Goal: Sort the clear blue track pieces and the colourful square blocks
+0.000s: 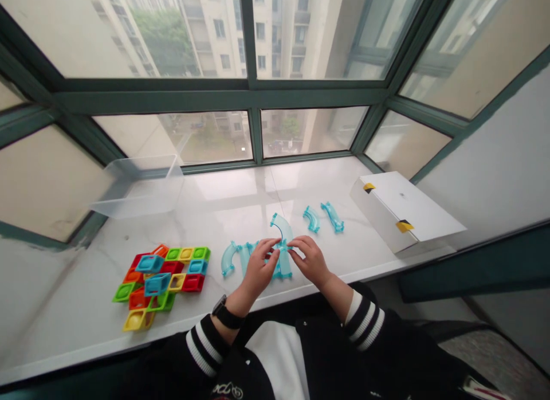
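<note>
Landmark: the coloured block cluster [157, 283] on the tabletop [215, 205]; places below are reckoned from it.
Joint: well to the right of the cluster, the joint [283, 244] is where the arched piece [282, 225] and the straight piece [283, 266] meet, both translucent blue.
Left hand: the left hand [261, 262] pinches the joint on the side facing the cluster, thumb and forefinger drawn in.
Right hand: the right hand [310, 261] pinches the joint on the side away from the cluster; which piece each set of fingers grips cannot be told.
Step in hand: probably working the clip ends; fitting or parting, one still does not say.
Grip: best kept close to the clips, one hand steadying the straight piece, the other guiding the arched one.
Alignment: both ends should sit level and square, since a twist could strain the thin clips.
Pressure: small and even on both sides, not a hard push at one corner.
Left sleeve side: a short curve [228, 258] lies just right of the cluster; the left wrist is better lifted than dragged past it.
Spare parts: a small curve [311, 219] and a slim track [333, 218], farther right of the cluster than the joint, are safely out of the way.
</note>
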Tool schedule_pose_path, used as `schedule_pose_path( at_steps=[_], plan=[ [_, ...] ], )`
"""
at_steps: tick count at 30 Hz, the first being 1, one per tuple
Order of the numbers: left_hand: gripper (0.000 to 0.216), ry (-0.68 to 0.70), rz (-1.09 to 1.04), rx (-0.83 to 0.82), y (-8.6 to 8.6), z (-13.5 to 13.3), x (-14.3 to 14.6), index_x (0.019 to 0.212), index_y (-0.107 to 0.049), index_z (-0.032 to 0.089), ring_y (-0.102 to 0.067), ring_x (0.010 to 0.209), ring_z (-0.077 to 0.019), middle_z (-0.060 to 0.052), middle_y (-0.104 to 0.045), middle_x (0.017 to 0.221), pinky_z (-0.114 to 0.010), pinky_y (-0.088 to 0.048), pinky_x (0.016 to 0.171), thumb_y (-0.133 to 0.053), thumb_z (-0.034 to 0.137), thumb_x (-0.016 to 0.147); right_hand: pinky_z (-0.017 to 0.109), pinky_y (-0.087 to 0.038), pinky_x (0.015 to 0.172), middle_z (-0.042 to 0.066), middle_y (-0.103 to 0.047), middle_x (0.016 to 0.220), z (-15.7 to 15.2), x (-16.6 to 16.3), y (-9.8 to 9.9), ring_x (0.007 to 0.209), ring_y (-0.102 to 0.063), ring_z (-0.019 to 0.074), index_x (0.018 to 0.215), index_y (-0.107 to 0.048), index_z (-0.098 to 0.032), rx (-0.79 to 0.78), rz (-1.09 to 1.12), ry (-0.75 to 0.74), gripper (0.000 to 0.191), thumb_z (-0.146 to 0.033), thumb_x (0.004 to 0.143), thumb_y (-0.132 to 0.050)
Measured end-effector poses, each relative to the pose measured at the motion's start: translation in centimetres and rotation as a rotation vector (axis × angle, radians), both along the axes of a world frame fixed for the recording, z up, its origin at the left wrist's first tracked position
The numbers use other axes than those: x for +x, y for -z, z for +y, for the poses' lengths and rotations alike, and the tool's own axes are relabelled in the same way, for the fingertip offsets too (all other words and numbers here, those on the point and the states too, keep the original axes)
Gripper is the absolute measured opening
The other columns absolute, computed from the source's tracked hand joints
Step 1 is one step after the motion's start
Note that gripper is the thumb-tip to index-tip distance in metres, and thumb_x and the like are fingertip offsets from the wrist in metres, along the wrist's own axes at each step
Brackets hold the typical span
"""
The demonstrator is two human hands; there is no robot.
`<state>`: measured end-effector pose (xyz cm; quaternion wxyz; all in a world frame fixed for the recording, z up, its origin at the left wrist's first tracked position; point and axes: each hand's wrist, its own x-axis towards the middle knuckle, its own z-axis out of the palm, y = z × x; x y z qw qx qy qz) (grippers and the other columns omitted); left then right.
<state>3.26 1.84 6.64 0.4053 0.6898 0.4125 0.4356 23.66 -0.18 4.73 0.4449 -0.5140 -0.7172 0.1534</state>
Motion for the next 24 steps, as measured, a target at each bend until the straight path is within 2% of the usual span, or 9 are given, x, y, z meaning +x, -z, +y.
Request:
schedule_pose_path(
  at_steps=[4,10,17,24],
  plan=[
    [0.035,0.104,-0.002,0.016,-0.3,1.6,2.8,0.133,-0.069,0.027,-0.071,0.097,-0.0186,-0.011,-0.067,0.132,-0.033,-0.063,0.081,-0.059,0.033,0.1,0.045,-0.056,0.098,0.008,-0.071,0.103,0.4,2.4,-0.1,0.104,-0.067,0.0262,0.106,-0.074,-0.027,0.014,0.03,0.103,0.016,-0.031,0.103,-0.058],
    [0.047,0.224,0.022,-0.012,1.3,4.0,7.2,0.143,-0.062,0.027,-0.071,0.104,-0.0198,-0.012,-0.062,0.142,-0.033,-0.064,0.081,-0.061,0.028,0.096,0.046,-0.054,0.1,0.008,-0.073,0.105,1.9,6.2,0.5,0.106,-0.067,0.0274,0.105,-0.074,-0.027,0.033,0.026,0.223,0.017,-0.028,0.102,-0.058],
    [0.054,0.233,0.073,-0.14,3.9,7.2,11.0,0.148,-0.058,0.022,-0.068,0.122,-0.0299,-0.018,-0.06,0.149,-0.045,-0.063,0.092,-0.066,0.031,0.095,0.042,-0.055,0.093,0.008,-0.074,0.103,4.5,9.4,2.3,0.091,-0.067,0.0243,0.104,-0.075,-0.024,-0.026,-0.031,0.323,0.016,-0.028,0.098,-0.06],
    [0.06,0.223,0.108,-0.308,5.0,8.6,13.3,0.152,-0.054,0.018,-0.055,0.142,-0.0368,-0.019,-0.052,0.16,-0.053,-0.055,0.108,-0.068,0.031,0.095,0.039,-0.055,0.086,0.008,-0.074,0.102,6.6,10.5,4.5,0.084,-0.067,0.0214,0.102,-0.075,-0.021,-0.112,-0.031,0.332,0.018,-0.026,0.096,-0.059]
  ],
)
